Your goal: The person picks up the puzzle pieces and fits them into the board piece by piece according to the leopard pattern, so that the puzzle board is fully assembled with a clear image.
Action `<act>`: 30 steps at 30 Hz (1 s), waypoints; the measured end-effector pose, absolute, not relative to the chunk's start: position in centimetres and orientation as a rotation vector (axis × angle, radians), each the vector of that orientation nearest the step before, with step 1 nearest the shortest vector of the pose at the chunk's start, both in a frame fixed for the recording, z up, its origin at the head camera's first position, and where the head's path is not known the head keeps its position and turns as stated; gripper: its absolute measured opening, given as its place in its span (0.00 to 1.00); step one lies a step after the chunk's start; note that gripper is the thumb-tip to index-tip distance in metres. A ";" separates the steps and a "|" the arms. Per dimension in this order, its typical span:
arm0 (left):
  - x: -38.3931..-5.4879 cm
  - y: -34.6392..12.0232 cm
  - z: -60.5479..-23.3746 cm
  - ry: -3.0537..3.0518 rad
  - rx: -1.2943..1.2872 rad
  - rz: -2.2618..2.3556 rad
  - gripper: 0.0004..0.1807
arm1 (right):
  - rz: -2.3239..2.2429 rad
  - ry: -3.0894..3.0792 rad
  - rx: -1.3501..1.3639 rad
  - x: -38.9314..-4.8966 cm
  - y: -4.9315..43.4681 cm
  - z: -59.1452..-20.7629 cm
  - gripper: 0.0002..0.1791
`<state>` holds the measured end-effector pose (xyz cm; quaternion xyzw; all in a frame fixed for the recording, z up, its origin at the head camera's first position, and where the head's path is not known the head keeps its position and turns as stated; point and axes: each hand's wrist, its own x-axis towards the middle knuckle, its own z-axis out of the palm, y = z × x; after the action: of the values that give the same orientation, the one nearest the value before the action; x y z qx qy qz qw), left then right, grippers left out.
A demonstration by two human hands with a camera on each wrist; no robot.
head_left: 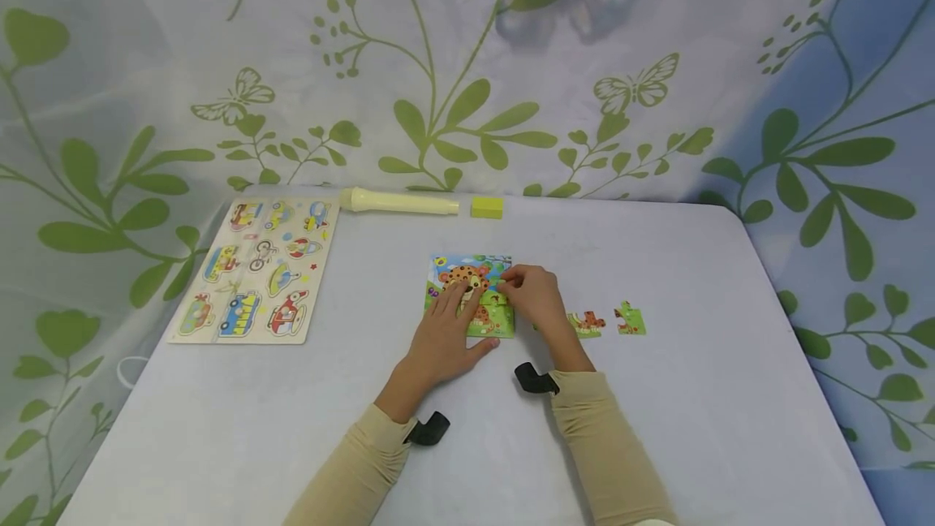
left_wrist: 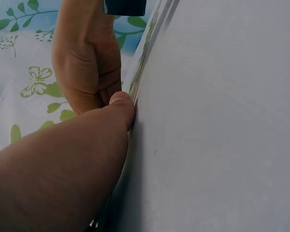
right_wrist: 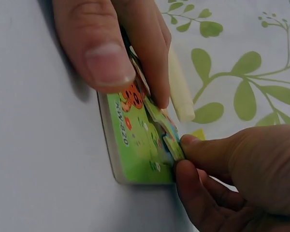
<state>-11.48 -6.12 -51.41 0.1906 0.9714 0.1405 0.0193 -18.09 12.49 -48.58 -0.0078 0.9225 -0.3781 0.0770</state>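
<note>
A leopard jigsaw puzzle (head_left: 502,323) on a thin board lies in the middle of the table. My left hand (head_left: 441,343) rests on it with extended fingers, covering part of the picture; its thumb lies by the lower edge. At the board's right side my right hand (head_left: 538,299) pinches a green jigsaw piece (right_wrist: 173,146) between thumb and forefinger. In the right wrist view that piece sits tilted over the board's edge. Loose jigsaw pieces (head_left: 588,323) lie to the right, one partly behind the right wrist, with another piece (head_left: 631,319) farther out.
A wooden vehicle puzzle board (head_left: 311,307) lies on the left side of the white table (head_left: 730,396). Along the back edge are a cream microphone-shaped object (head_left: 402,202) and a yellow block (head_left: 486,208). Behind hangs a leaf-patterned cloth (head_left: 467,47).
</note>
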 end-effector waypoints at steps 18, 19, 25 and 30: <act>-11.4 -5.8 -51.2 3.041 0.573 0.485 0.46 | -1.130 2.811 -0.112 -17.5 13.1 -48.5 0.13; -11.4 -5.8 -51.3 3.052 0.564 0.491 0.45 | -1.138 2.804 -0.123 -17.5 13.6 -48.3 0.15; -11.5 -5.7 -52.1 3.078 0.548 0.547 0.45 | -1.112 2.794 -0.135 -16.7 18.1 -47.3 0.20; -12.0 -7.6 -52.0 3.013 0.607 0.598 0.51 | -1.006 2.796 -0.228 -15.3 21.4 -47.2 0.24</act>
<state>-12.00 -7.62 -52.02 0.1939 0.9622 0.1911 0.0051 -15.32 21.42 -47.18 -0.0763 0.9351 -0.3365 0.0804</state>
